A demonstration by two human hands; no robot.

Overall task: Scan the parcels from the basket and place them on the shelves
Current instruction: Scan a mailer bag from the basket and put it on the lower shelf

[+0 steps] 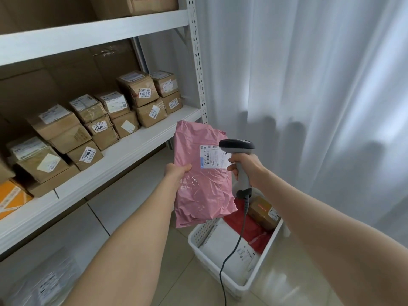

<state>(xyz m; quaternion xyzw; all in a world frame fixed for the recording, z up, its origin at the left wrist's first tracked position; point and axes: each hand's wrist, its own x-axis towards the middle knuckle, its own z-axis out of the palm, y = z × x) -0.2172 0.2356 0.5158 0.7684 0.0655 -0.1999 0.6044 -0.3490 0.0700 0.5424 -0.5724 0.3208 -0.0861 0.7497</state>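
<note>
Two bare forearms reach in from the bottom edge, the left forearm [123,250] rising to the pink parcel's left edge and the right forearm [320,228] coming in from its right.

Far left of the pink parcel [203,191], a white metal shelf [132,146] carries brown cardboard boxes [55,127], taped, stacked two high and stuck with white labels. An orange box [11,197] sits at the row's left end. Below and left of the parcel, under the shelf, lies a bundle in clear plastic wrap [44,281], blurred.

The left hand [176,172] grips the parcel by its left edge, thumb curled over the front. The parcel is a soft, crinkled, glossy plastic mailer, held upright in the air in front of the shelf, with a white printed label [212,156] on its upper right.

Just right of the parcel, the right hand [247,168] has its fingers wrapped round the grey handle of a scanner [239,151], whose dark head overlaps the label's corner. A dark cable [229,257] hangs from the handle.

Below and right of the parcel, a white perforated plastic basket [198,235] stands on the pale tiled floor [132,195]. It holds a white flat parcel [227,246], a red bag [249,226] and a small brown box [262,214].

Right of the parcel hangs a sheer white curtain [320,85] in soft vertical folds.
</note>
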